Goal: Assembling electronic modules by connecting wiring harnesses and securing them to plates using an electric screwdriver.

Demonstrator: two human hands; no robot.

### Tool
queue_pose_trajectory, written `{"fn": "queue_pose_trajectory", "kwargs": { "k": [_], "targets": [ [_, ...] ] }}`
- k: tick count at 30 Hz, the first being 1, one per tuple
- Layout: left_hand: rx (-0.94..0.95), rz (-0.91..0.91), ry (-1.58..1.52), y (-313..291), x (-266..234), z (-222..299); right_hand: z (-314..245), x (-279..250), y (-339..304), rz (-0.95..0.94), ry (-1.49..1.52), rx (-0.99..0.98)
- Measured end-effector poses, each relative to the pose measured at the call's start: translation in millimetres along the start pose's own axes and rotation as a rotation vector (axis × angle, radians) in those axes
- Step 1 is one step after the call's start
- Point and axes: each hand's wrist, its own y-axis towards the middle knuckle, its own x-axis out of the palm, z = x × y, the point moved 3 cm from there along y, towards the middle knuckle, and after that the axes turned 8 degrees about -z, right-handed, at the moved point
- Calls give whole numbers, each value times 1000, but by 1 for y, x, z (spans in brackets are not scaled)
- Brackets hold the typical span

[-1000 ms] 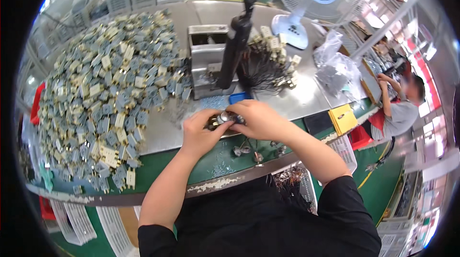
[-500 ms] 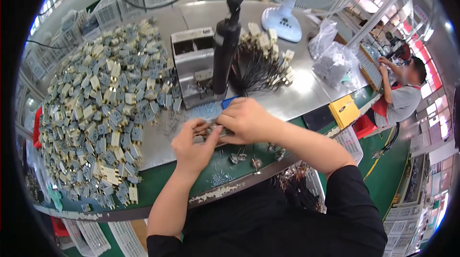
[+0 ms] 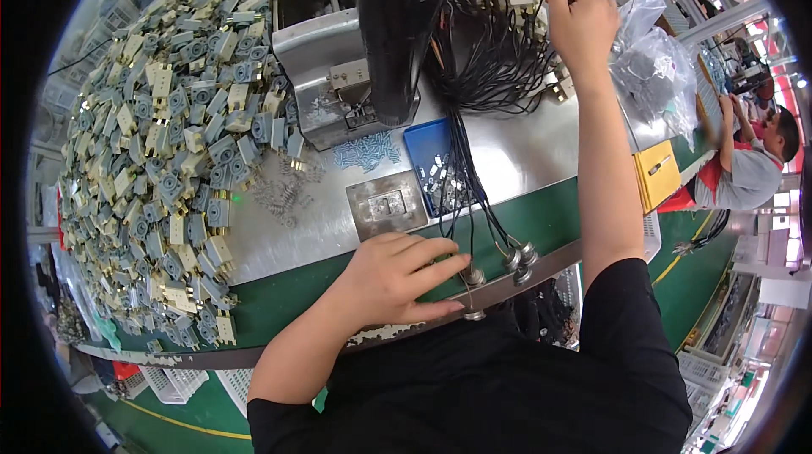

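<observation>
Breaking off two-handed handling: left hand (image 3: 393, 280) now spreads loosely beside metal parts (image 3: 475, 277), lower centre. Right hand (image 3: 585, 31) curls, upper right; hold unclear.

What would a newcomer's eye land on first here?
Probably the huge heap of grey and cream plug-like parts filling the left side. After that, the thick black cylinder at top centre and, just right of it, the black cables beside the outstretched right hand.
</observation>
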Motion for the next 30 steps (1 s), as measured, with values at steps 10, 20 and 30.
{"fn": "queue_pose_trajectory", "kwargs": {
  "k": [10,20,30],
  "targets": [
    [-21,-92,-44,2,-1,4,-38,-56,-99,-302,591,33],
    [24,-24,-45,-1,0,-2,-67,-15,-167,-1052,938,242],
    [33,53,-37,-2,-10,-5,-51,-42,-163,-851,2078,1092]
  ]
}}
